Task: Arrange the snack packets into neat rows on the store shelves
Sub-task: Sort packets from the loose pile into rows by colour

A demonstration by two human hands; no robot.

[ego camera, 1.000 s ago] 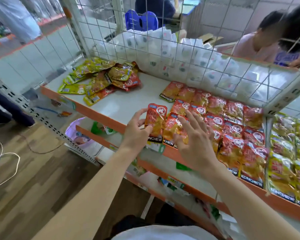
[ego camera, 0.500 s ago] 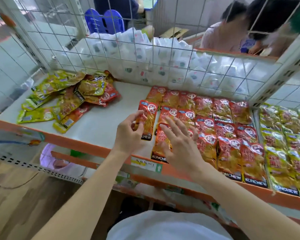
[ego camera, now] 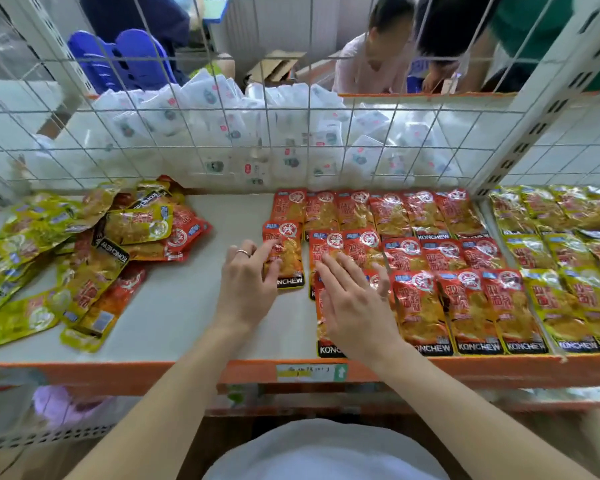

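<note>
Snack packets (ego camera: 447, 258) lay in red rows on the shelf (ego camera: 187, 306). Right hand (ego camera: 357, 306) was flat, fingers straight, pressing the front-row packet (ego camera: 328, 348). Left hand (ego camera: 246, 289), fingers nearly straight, rested on a lone red packet (ego camera: 288, 258) just left of the rows. Loose pile (ego camera: 84, 254) sat far left, white packets (ego camera: 222, 133) at the back.

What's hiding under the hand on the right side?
The right hand lies flat on red snack packets; one's printed end pokes out near the wrist. How many packets it covers cannot be seen.
</note>
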